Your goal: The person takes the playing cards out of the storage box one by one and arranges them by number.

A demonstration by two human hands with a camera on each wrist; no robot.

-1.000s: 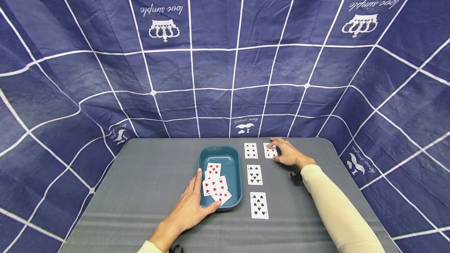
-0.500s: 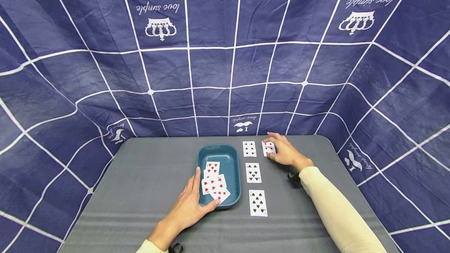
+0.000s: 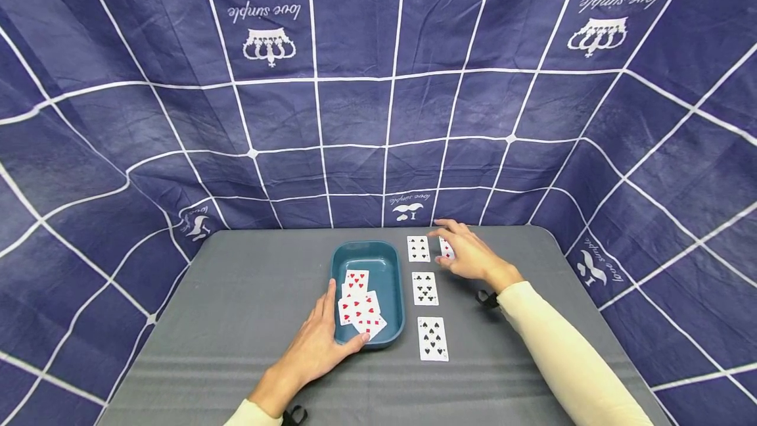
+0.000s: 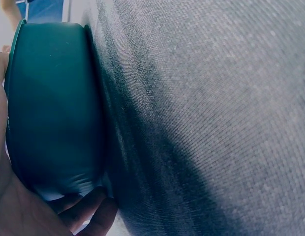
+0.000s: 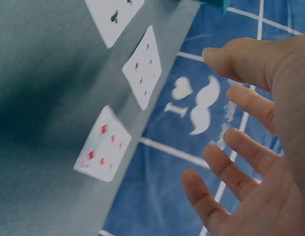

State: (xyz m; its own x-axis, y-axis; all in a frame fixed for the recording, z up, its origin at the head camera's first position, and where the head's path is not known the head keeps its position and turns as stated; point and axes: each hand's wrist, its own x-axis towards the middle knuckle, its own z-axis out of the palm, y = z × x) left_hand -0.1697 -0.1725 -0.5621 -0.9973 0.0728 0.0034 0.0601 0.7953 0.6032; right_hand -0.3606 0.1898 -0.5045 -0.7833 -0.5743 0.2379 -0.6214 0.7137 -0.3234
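Note:
My left hand (image 3: 313,344) grips the near left corner of a dark teal tray (image 3: 387,294), thumb over the near rim; in the left wrist view its fingers (image 4: 88,211) curl against the tray's side (image 4: 54,103). Overlapping red-suit playing cards (image 3: 361,307) lie face up inside. My right hand (image 3: 470,255) hovers at the table's far side, fingers spread and holding nothing, partly covering a diamonds card (image 3: 447,248). That diamonds card (image 5: 104,147) lies flat, apart from the fingers in the right wrist view. Beside it lies a spades card (image 3: 418,249).
A clubs card (image 3: 425,288) and a larger-looking spades card (image 3: 434,339) continue the column right of the tray. Grey cloth covers the table (image 3: 266,294). A blue white-lined curtain (image 3: 355,117) surrounds its back and sides.
My right hand has slid left from over the diamonds card towards the far spades card, its fingers opening out. The diamonds card stays in place. My left hand keeps its grip on the tray.

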